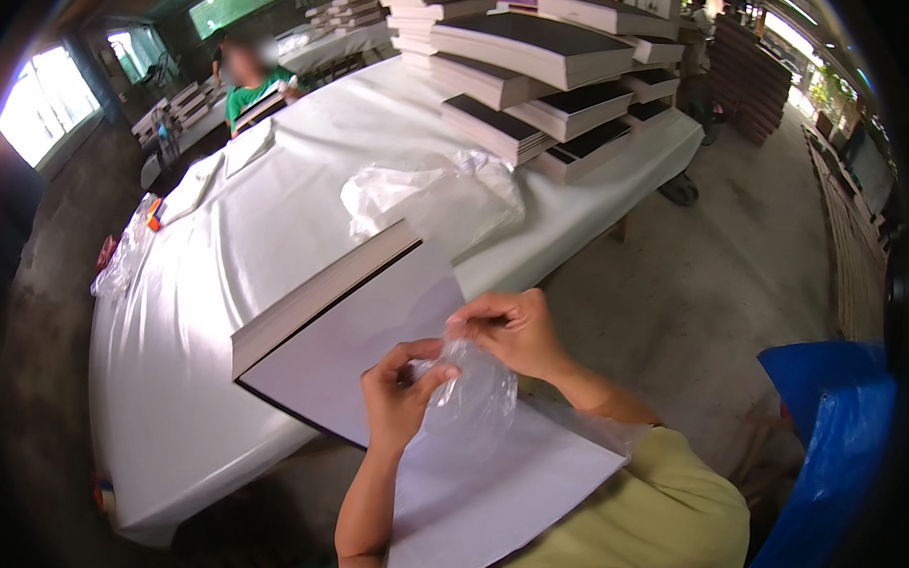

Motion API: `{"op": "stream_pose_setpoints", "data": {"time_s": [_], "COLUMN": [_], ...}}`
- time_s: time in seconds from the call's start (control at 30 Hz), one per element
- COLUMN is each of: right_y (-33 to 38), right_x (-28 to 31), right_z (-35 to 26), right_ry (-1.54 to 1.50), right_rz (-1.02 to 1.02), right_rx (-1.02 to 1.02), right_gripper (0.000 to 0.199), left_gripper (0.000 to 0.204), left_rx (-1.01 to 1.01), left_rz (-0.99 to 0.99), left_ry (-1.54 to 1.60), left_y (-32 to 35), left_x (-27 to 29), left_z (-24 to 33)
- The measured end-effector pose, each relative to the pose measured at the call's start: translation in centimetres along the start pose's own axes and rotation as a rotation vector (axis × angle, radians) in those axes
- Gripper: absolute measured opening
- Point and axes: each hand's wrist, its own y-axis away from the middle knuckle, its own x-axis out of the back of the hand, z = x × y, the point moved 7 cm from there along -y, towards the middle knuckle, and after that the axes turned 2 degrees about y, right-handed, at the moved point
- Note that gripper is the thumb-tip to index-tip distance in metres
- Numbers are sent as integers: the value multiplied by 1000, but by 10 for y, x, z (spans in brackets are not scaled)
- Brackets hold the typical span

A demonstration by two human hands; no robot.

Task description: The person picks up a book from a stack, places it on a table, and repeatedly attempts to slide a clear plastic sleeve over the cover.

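Note:
In front of me a thick book (342, 345) lies open at the near edge of the table. Its page block shows along the far side, and its white cover flap (497, 486) extends down toward my body. Over the book, crumpled clear plastic film (481, 390) hangs between my hands. My left hand (399, 392) pinches the film between thumb and fingers. To the right and slightly higher, my right hand (513, 331) grips the film's upper end with its fingertips. More film shows by my right forearm.
The large table (235, 266) has a white plastic cover. Loose clear plastic (437, 198) lies beyond the book. Tall stacks of thick black-covered books (538, 47) stand at the far end. A person in green (256, 92) works at far left. A blue tarp (824, 447) is at right.

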Motion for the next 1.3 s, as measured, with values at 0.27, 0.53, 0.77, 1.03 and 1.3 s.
{"op": "stream_pose_setpoints", "data": {"time_s": [0.27, 0.53, 0.77, 1.03, 1.3], "right_y": [-5, 32, 3, -15, -18], "right_x": [-12, -9, 77, -37, -36], "right_z": [12, 50, 66, -15, -9], "right_ry": [-330, 307, -315, 89, -257], "right_rz": [-42, -960, -37, -581, -363], "right_rx": [-117, -266, -316, 3, -112], "right_gripper": [47, 36, 10, 14, 34], "left_gripper": [14, 5, 44, 92, 21], "left_rx": [94, -277, -36, -315, 170], "left_rz": [23, 740, 781, -28, 42], "left_ry": [140, 329, -519, -329, 295], "left_y": [0, 35, 102, 27, 9], "left_x": [8, 150, 184, 39, 39], "left_z": [-2, 24, -4, 65, 14]}}
